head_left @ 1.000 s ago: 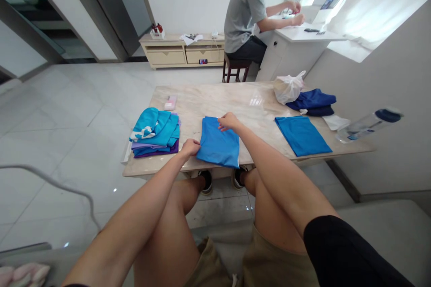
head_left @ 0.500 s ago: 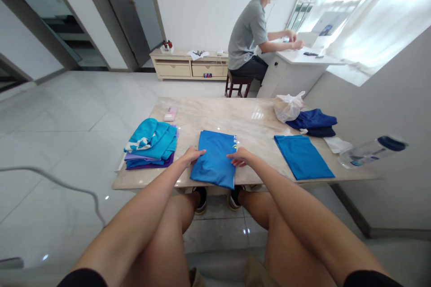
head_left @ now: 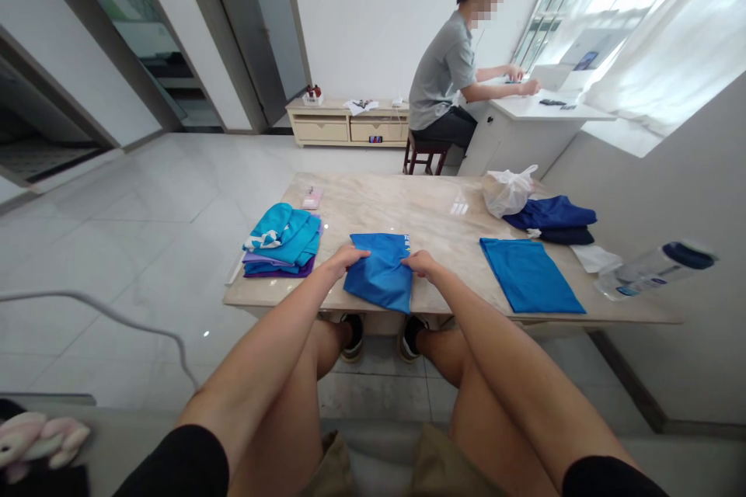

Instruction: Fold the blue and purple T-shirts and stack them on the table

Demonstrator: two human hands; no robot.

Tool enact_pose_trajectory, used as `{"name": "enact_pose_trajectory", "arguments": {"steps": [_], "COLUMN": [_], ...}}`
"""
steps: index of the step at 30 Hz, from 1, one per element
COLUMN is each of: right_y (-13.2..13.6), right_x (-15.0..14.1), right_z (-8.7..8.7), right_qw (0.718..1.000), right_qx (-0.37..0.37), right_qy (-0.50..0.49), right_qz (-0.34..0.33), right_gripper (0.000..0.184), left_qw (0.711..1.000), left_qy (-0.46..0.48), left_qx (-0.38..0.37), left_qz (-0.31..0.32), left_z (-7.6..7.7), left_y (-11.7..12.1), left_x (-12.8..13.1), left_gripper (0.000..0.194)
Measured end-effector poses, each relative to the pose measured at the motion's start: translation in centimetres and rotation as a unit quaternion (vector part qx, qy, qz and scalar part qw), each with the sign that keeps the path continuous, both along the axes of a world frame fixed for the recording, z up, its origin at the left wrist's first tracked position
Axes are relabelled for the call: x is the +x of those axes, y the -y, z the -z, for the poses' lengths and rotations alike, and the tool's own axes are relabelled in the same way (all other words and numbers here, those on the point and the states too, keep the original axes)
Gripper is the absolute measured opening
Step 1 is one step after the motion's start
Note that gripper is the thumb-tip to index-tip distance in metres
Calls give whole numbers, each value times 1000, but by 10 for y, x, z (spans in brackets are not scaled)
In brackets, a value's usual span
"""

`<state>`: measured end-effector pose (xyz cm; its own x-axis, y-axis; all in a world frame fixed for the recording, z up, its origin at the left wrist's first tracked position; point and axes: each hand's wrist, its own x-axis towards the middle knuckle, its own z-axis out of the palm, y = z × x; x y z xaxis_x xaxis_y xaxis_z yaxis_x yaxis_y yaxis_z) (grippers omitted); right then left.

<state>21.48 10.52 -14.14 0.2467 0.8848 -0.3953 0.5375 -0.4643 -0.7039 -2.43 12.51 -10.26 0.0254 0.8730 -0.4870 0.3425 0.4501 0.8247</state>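
Note:
A bright blue folded garment (head_left: 378, 276) lies on the marble table (head_left: 443, 206) near its front edge, bunched and slightly tilted. My left hand (head_left: 348, 259) grips its upper left side, and my right hand (head_left: 420, 265) holds its right side. Left of my left hand sits a stack of turquoise and purple folded clothes (head_left: 283, 244). A flat blue garment (head_left: 529, 276) lies to the right of my right hand, apart from it.
Farther right on the table are a white plastic bag (head_left: 508, 192), a navy garment (head_left: 551, 216), a white cloth (head_left: 593, 258) and a water bottle (head_left: 656, 272). A pink packet (head_left: 311, 199) lies at the back. Beyond, a seated person (head_left: 441, 81) works at a white desk (head_left: 524, 120).
My hands have moved closer together onto the garment's two sides. The garment now looks narrower and more bunched, and it has turned slightly. The head view has shifted.

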Motion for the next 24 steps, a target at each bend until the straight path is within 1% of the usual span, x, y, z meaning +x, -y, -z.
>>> {"name": "enact_pose_trajectory", "arguments": {"steps": [2, 4, 6, 8, 11, 14, 16, 17, 18, 19, 21, 24], "right_y": [-1, -4, -6, -6, -3, 5, 12, 15, 18, 19, 19, 10], "right_x": [4, 9, 13, 17, 24, 29, 33, 34, 35, 36, 37, 36], "right_z": [-13, -26, -39, -51, -70, -88, -99, -103, -106, -108, -106, -90], "right_qw": [998, 993, 981, 959, 921, 909, 911, 914, 918, 920, 927, 944], "right_qx": [43, 88, 142, 207, 284, 312, 329, 334, 338, 342, 341, 313], "right_qy": [-35, -67, -109, -175, -260, -274, -247, -227, -206, -187, -153, -94], "right_qz": [25, 50, 72, 85, 62, 32, 32, 32, 31, 31, 30, 32], "right_gripper": [19, 22, 34, 50, 67, 71, 67, 64, 61, 58, 52, 43], "left_qw": [999, 997, 993, 984, 964, 937, 912, 905, 903, 908, 924, 946], "left_qy": [17, 35, 57, 84, 112, 67, 23, 13, 14, 23, 47, 71], "left_qx": [27, 54, 90, 143, 238, 340, 405, 423, 427, 417, 378, 315], "left_qz": [-22, -39, -52, -57, -48, -50, -57, -52, -40, -24, 4, 6], "left_z": [-10, -19, -27, -34, -44, -57, -66, -69, -72, -74, -73, -60], "left_y": [-1, -2, -2, -2, -2, -1, 1, 2, 4, 6, 8, 6], "left_x": [-1, -4, -9, -14, -20, -25, -28, -30, -32, -34, -36, -37], "left_gripper": [33, 33, 34, 38, 39, 33, 30, 29, 29, 31, 39, 46]}}
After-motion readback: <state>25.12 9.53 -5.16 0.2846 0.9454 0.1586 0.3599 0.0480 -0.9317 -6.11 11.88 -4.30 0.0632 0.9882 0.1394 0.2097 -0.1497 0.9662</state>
